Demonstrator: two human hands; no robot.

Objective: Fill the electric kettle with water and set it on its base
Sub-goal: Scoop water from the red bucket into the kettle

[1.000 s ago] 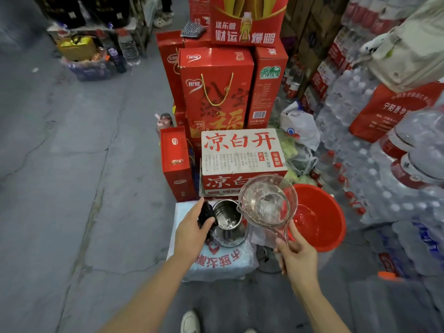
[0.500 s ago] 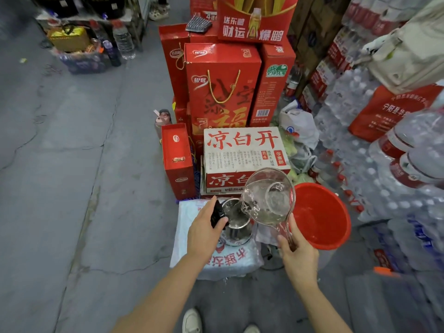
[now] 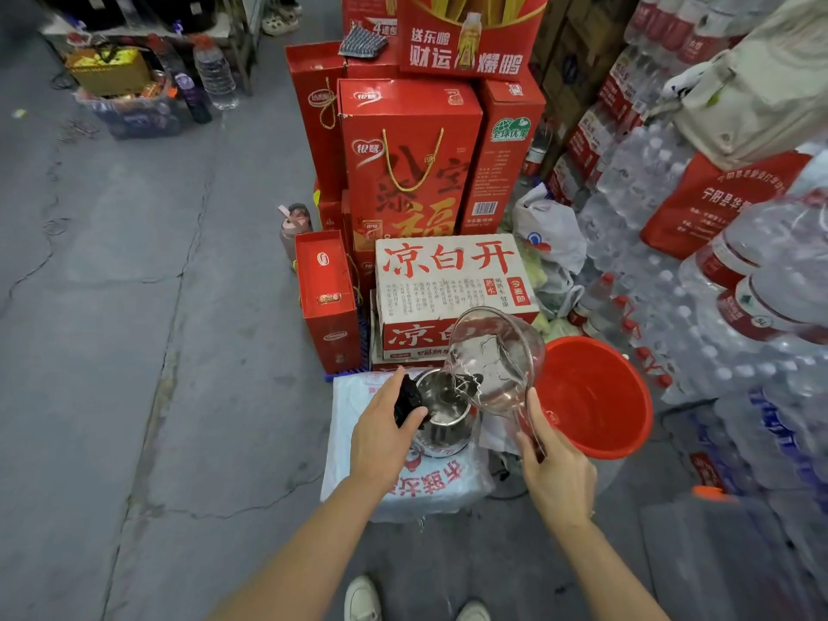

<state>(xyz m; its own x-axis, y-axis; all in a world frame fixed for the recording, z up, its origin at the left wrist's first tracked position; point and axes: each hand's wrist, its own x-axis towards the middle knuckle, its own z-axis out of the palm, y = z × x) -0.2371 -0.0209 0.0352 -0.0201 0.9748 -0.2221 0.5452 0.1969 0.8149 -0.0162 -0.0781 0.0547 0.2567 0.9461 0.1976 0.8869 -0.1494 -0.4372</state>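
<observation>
A steel electric kettle (image 3: pixel 443 430) stands with its lid open on a wrapped pack of water bottles (image 3: pixel 425 486). My left hand (image 3: pixel 385 434) grips the kettle's black handle (image 3: pixel 407 398) on its left side. My right hand (image 3: pixel 553 472) holds the handle of a clear plastic scoop (image 3: pixel 497 360). The scoop is tilted to the left over the kettle's mouth, and water runs from its lip into the kettle. The kettle's base is not visible to me.
A red bucket (image 3: pixel 596 396) stands just right of the scoop. Red gift boxes and a white carton (image 3: pixel 452 289) are stacked behind the kettle. Packs of bottled water (image 3: pixel 717 307) fill the right side. Grey concrete floor (image 3: pixel 112 329) stretches to the left. My shoes (image 3: pixel 363 600) are below.
My right hand has carried the scoop left from above the bucket to the kettle's mouth and tipped it further; water now pours in. My left hand has stayed on the handle.
</observation>
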